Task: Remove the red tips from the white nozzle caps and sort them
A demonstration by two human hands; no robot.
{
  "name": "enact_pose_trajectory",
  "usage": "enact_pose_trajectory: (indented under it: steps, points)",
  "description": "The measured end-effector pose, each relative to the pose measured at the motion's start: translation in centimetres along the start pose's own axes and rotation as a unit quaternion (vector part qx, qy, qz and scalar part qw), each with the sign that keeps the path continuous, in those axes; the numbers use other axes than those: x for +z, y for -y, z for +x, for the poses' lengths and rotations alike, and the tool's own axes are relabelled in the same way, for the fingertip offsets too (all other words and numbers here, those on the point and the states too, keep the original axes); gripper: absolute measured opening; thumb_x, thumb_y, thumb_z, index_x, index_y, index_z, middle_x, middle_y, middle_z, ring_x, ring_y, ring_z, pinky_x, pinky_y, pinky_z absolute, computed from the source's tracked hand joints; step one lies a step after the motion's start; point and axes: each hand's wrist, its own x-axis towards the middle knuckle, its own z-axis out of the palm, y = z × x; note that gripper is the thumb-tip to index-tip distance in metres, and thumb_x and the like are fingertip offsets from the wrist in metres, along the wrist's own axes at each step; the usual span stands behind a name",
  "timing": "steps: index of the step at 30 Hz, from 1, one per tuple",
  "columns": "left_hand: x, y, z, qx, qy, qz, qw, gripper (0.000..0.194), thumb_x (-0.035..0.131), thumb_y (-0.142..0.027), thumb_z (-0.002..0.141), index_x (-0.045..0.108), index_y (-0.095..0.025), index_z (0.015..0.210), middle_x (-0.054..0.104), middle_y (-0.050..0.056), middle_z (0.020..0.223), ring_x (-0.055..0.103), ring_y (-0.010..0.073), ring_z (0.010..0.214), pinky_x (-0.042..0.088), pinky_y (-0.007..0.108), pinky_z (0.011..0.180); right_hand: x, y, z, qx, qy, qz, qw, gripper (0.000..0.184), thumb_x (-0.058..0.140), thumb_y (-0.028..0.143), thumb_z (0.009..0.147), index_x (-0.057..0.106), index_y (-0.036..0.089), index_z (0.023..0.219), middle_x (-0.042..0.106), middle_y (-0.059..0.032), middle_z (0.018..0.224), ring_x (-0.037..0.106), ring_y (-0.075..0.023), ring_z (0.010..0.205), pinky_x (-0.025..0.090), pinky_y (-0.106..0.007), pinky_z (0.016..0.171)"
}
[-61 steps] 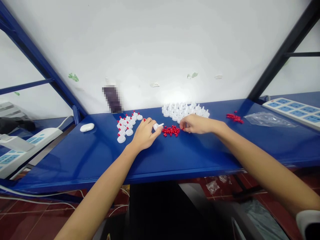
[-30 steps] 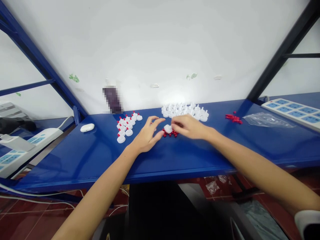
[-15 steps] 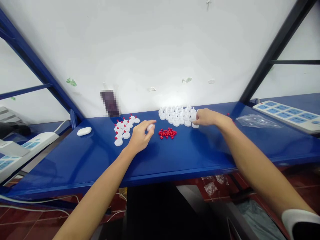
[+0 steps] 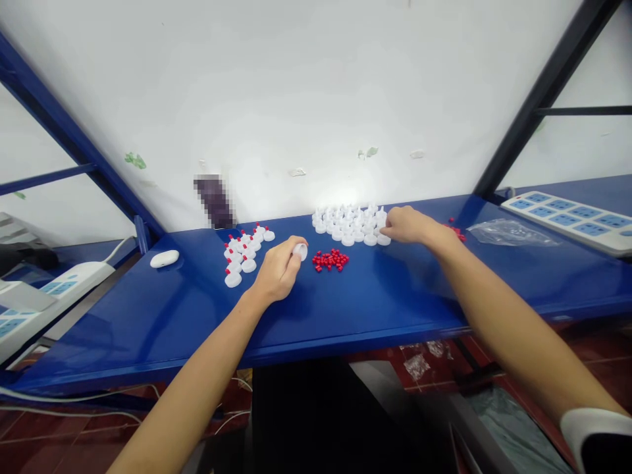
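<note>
My left hand (image 4: pixel 279 270) is closed around a white nozzle cap (image 4: pixel 300 251), whose hollow underside faces me. Just right of it lies a loose pile of small red tips (image 4: pixel 330 259). My right hand (image 4: pixel 409 225) is at the right edge of a cluster of white nozzle caps (image 4: pixel 347 224) that stand with their spouts up. Its fingers pinch at a white nozzle cap (image 4: pixel 384 239) on that edge; the fingertips are partly hidden. To the left of my left hand, several white caps with red tips (image 4: pixel 241 251) stand grouped on the blue table (image 4: pixel 360 303).
A white earbud case (image 4: pixel 164 259) lies at the left. A blurred-out phone-like object (image 4: pixel 214 201) leans on the wall. Beyond my right hand are more red tips (image 4: pixel 457 232), a clear plastic bag (image 4: pixel 511 232) and a power strip (image 4: pixel 573 220). Another power strip (image 4: pixel 62 286) sits at far left.
The cap in my left hand has turned, so its open underside now shows, and the fingers have curled in around it. My right hand remains at the cap cluster's edge. The view has shifted slightly.
</note>
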Motion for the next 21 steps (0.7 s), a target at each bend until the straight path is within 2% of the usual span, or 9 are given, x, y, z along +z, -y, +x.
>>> enact_pose_trajectory:
  steps: [2,4,6,8,11,15,18,21]
  points:
    - [0.1,-0.1,0.1,-0.028,0.007,0.014,0.999,0.035,0.037,-0.038,0.097,0.058,-0.017,0.115,0.059,0.0,0.072,0.053,0.0152,0.064,0.042,0.029,0.068,-0.1,0.3,0.0,0.011,-0.029,-0.012,0.999,0.025,0.055,0.03,0.081,0.067,0.012,0.07,0.065,-0.0157,0.069,0.06,-0.0227,0.064,0.036,-0.031,0.058]
    - [0.2,-0.3,0.1,-0.053,0.019,0.022,0.998,0.031,0.041,-0.037,0.096,0.061,-0.017,0.109,0.055,-0.003,0.063,0.05,0.0139,0.057,0.04,0.028,0.063,-0.1,1.3,-0.3,0.0,-0.103,0.003,0.995,0.027,0.049,0.03,0.085,0.066,0.014,0.072,0.065,-0.0132,0.07,0.057,-0.0204,0.064,0.033,-0.03,0.059]
    - [0.2,-0.5,0.2,-0.061,0.028,0.034,0.997,0.03,0.043,-0.037,0.095,0.065,-0.018,0.096,0.056,-0.002,0.063,0.051,0.0143,0.059,0.04,0.029,0.065,0.2,2.8,-0.7,-0.047,-0.19,0.057,0.979,0.03,0.044,0.03,0.089,0.064,0.016,0.072,0.063,-0.0087,0.067,0.051,-0.0175,0.061,0.03,-0.03,0.059]
    - [0.2,-0.8,0.3,-0.05,0.032,0.054,0.997,0.03,0.045,-0.039,0.094,0.066,-0.018,0.089,0.059,0.0,0.067,0.053,0.0155,0.064,0.042,0.032,0.072,0.8,4.6,-1.3,-0.126,-0.218,0.119,0.96,0.031,0.043,0.031,0.091,0.06,0.017,0.069,0.058,-0.0039,0.062,0.046,-0.0142,0.057,0.029,-0.029,0.06]
    - [0.4,-1.5,0.3,-0.014,0.036,0.072,0.997,0.027,0.051,-0.041,0.093,0.065,-0.019,0.1,0.058,-0.002,0.064,0.054,0.0163,0.066,0.043,0.035,0.082,2.2,7.4,-2.1,-0.237,-0.202,0.198,0.93,0.035,0.042,0.033,0.094,0.054,0.017,0.065,0.05,0.0009,0.057,0.043,-0.0118,0.055,0.03,-0.028,0.061]
    - [0.9,-1.9,0.1,0.053,0.039,0.098,0.993,0.04,0.052,-0.046,0.094,0.06,-0.016,0.119,0.059,-0.001,0.063,0.058,0.0172,0.066,0.044,0.032,0.077,3.6,9.6,-3.1,-0.255,-0.168,0.308,0.901,0.039,0.042,0.042,0.097,0.052,0.018,0.068,0.047,0.0032,0.055,0.042,-0.0114,0.055,0.031,-0.027,0.06]
    - [1.4,-1.7,0.0,0.085,0.031,0.125,0.988,0.045,0.048,-0.05,0.096,0.057,-0.016,0.125,0.063,0.0,0.066,0.062,0.0166,0.065,0.045,0.029,0.074,3.9,10.0,-3.6,-0.295,-0.098,0.382,0.87,0.046,0.039,0.051,0.098,0.05,0.018,0.067,0.05,0.0025,0.057,0.045,-0.0117,0.056,0.033,-0.026,0.059]
    - [1.6,-1.3,-0.1,0.098,0.027,0.104,0.989,0.045,0.045,-0.048,0.098,0.053,-0.017,0.131,0.068,0.003,0.078,0.066,0.0162,0.071,0.047,0.027,0.072,3.9,10.0,-3.9,-0.334,-0.036,0.427,0.84,0.046,0.04,0.053,0.098,0.054,0.018,0.073,0.055,0.0013,0.062,0.048,-0.0117,0.057,0.036,-0.026,0.059]
